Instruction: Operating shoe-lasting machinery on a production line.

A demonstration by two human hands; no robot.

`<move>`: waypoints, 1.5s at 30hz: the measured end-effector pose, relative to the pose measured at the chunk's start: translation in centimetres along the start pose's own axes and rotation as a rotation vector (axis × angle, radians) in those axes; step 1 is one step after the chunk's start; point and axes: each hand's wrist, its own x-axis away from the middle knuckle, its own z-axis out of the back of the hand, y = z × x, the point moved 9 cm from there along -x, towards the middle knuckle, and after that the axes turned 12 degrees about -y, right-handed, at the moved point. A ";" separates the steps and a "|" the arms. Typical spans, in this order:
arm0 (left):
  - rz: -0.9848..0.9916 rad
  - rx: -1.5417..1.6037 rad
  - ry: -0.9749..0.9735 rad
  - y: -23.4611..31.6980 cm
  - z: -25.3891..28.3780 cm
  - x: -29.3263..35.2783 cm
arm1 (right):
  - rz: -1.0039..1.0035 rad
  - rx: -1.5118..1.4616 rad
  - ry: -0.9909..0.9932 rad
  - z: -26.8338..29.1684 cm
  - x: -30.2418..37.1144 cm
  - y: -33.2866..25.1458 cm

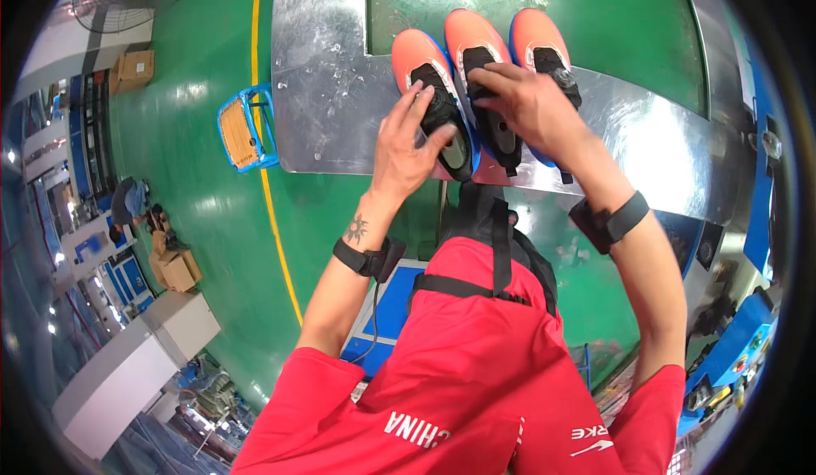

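Note:
Three orange shoes with black lacing areas and blue sole edges stand side by side on a metal table, toes pointing away from me. My left hand rests at the left shoe, fingers stretched and thumb apart by its black tongue and collar. Over the middle shoe is my right hand, its bent fingers and thumb closed about the black lacing area. The right shoe stands beside that hand, partly covered by it. A small round grey part shows on its lacing area.
The shiny metal table has a rectangular cut-out at its far side, with green floor visible through it. A blue-framed stool stands left of it. Cardboard boxes and another person are farther left.

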 end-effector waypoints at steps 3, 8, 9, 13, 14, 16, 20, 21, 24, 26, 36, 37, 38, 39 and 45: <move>-0.090 -0.252 0.029 0.7 0.9 -0.9 | 0.061 -0.034 -0.137 0.5 -1.8 1.2; -0.031 -0.043 -0.052 -0.9 1.1 -2.8 | 0.076 -0.041 -0.419 -0.5 -4.6 2.2; 0.039 -0.031 -0.097 -1.7 0.9 -3.1 | 0.013 -0.038 -0.450 -0.6 -4.9 2.6; 0.106 0.167 -0.116 -2.8 1.6 -3.9 | -0.238 -0.096 -0.621 -0.8 -5.0 3.3; 0.111 0.174 -0.132 -2.9 1.6 -4.1 | -0.258 0.002 -0.659 -0.7 -5.0 3.2; 0.130 0.183 -0.171 -3.2 1.7 -4.5 | -0.242 -0.053 -0.710 -1.0 -5.2 3.0; 0.216 0.178 -0.217 -4.2 2.2 -5.0 | -0.332 -0.222 -0.767 -1.8 -5.1 4.2; 0.192 0.198 -0.209 -4.1 2.4 -5.2 | -0.352 0.007 -0.688 -1.2 -5.2 4.9; 0.235 0.123 -0.217 -4.3 2.3 -5.0 | -0.137 0.091 -0.546 -1.4 -4.2 1.7; 0.091 0.147 -0.089 -2.6 2.7 -4.5 | -0.140 0.045 -0.261 -0.5 -2.3 -0.2; 0.584 0.646 0.172 -5.4 -8.2 3.7 | -0.501 -0.323 0.379 -9.1 6.2 4.3; 0.503 0.549 0.227 -5.2 -7.4 3.7 | -0.542 -0.402 0.311 -9.5 5.9 5.2; 0.466 0.529 0.169 -5.1 -7.7 3.4 | -0.565 -0.389 0.246 -9.1 5.4 5.5; 0.523 0.519 0.197 -5.7 -7.4 3.7 | -0.588 -0.434 0.174 -8.8 5.2 5.7; 0.677 1.228 0.118 -6.4 -3.3 4.0 | -0.583 -1.117 -0.008 -4.1 5.7 3.4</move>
